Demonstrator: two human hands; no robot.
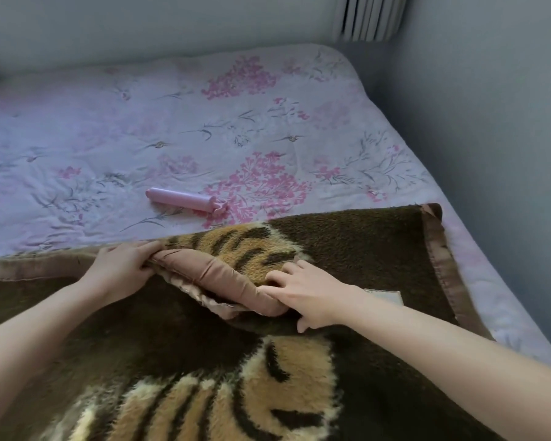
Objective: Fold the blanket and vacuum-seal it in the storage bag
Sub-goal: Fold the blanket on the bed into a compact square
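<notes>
Gripping blanket [347, 249] satin hem: left hand [121, 268], right hand [303, 294] both curled round it; pink pump [185, 200] beyond.

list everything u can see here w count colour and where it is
blanket: 1, dark brown with orange tiger stripes, spread over the near part of the bed
blanket trim: 1, tan satin edge, bunched between the two hands
hand pump: 1, pink, lying on the bedspread just beyond the blanket
bedspread: 1, pale lilac with pink flowers, covering the bed
label: 1, pale, on the blanket right of the right wrist
radiator: 1, white, on the far wall, top right
walls: 2, grey, behind and right of the bed
left hand: 1, grips the trim
right hand: 1, grips the trim
</notes>
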